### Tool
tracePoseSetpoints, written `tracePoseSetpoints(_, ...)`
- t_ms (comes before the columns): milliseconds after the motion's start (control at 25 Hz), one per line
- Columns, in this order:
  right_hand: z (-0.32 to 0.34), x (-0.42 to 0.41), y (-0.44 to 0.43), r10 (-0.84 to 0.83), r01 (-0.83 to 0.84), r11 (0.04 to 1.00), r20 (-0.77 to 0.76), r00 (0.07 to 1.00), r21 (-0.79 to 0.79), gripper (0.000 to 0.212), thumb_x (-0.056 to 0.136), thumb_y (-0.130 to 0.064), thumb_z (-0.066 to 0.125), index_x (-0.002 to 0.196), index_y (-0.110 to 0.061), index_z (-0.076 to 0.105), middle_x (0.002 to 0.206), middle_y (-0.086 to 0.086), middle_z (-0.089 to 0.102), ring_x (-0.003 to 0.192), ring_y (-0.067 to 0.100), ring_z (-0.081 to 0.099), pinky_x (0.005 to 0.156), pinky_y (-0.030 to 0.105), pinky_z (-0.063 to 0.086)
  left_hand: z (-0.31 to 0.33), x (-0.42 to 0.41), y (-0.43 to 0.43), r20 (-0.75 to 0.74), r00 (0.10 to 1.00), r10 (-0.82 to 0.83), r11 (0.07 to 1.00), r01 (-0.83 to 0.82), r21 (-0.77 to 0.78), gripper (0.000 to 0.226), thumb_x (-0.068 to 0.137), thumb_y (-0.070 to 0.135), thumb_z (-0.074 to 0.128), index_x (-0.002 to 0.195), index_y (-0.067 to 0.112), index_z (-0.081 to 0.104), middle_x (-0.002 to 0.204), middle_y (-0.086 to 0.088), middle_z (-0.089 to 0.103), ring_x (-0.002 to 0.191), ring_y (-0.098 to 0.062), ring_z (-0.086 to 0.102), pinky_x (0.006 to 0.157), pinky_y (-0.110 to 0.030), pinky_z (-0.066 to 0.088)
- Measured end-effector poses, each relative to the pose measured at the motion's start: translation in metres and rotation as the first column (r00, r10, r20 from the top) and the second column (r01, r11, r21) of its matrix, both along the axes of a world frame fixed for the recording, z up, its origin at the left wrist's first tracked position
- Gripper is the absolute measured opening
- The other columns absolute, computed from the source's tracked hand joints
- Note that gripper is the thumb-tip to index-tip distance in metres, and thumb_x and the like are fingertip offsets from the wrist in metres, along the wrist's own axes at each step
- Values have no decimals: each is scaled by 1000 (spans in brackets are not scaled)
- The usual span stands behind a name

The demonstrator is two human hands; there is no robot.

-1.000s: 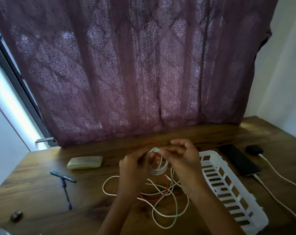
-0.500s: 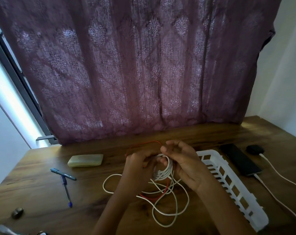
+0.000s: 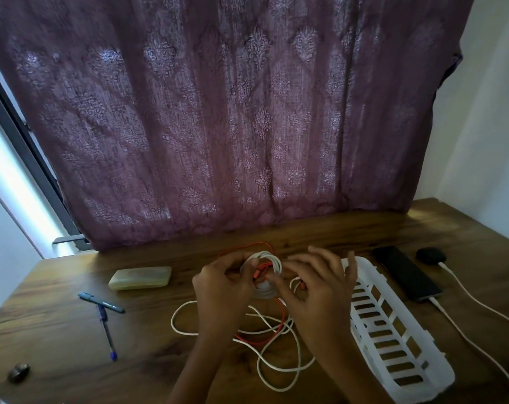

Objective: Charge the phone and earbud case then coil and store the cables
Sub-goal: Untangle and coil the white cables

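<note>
Left hand (image 3: pixel 221 290) grips the white cable coil (image 3: pixel 272 259) over desk (image 3: pixel 72 330) centre; right hand (image 3: pixel 320 290), fingers half-spread, touches its rim, hold unclear; basket (image 3: pixel 422 389) lies lengthwise just right, nearer that hand.

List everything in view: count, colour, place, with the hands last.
curtain: 1, purple patterned, behind the table
table: 1, brown wood, under everything
white cable: at least 1, white, partly coiled between the hands, rest loose on the table
red cable: 1, red, tangled with the white cable
basket: 1, white slotted, right of the hands
phone: 1, black, beyond the basket, plugged in
earbud case: 1, black, right of the phone, plugged in
charging cables: 2, white, running off right
oblong case: 1, pale green, left of the hands
pens: 2, blue, near left
metal object: 1, grey, bottom left
left hand: 1, grips the coil
right hand: 1, at the coil, hold unclear
</note>
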State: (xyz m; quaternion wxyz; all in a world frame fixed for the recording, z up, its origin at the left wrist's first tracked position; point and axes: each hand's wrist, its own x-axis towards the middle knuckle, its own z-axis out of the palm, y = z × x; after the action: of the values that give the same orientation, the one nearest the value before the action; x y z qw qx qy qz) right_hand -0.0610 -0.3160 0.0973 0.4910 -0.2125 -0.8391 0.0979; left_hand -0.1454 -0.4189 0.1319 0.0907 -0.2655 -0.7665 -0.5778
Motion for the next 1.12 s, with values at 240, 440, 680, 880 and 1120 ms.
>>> tracePoseSetpoints(240,3,-1,-11,166,-199,955,-157,973,-221,17,81,-27,59,90,-14,68,79,-4,68,73,5,63,61,15,51,-11,2,0,-141,986,-88,995,81,-57,27,79,3,69,84,30,67,76,26,60,76,15,58,64,-1,40)
tracePoseSetpoints(440,13,5,-3,214,-205,961,26,977,-188,6,87,-26,57,89,-22,61,64,-19,57,51,-8,49,44,0,33,-21,-6,-3,-387,916,-107,978,27,-207,34,73,-7,60,101,10,71,87,8,63,77,1,58,71,4,36)
tracePoseSetpoints(680,22,5,18,185,-186,974,-20,983,-130,8,81,-13,67,87,-13,73,81,-4,69,71,3,60,65,8,46,-6,1,-4,14,980,-199,976,200,-91,24,83,6,65,90,27,74,67,29,65,73,8,63,66,-8,46)
tracePoseSetpoints(880,19,8,3,305,-358,593,-210,929,-721,16,85,-11,63,93,-22,71,85,-11,72,79,0,67,68,15,54,-4,10,1,226,957,-183,982,170,79,31,82,9,65,78,40,68,67,26,68,73,8,65,68,-14,50)
tracePoseSetpoints(1120,22,11,4,305,-437,42,-405,862,-899,25,79,-29,66,97,-12,72,96,5,73,94,19,69,86,40,54,-9,10,-2,29,1000,-2,1000,2,18,15,81,7,68,90,18,74,67,27,59,66,17,58,58,-1,40)
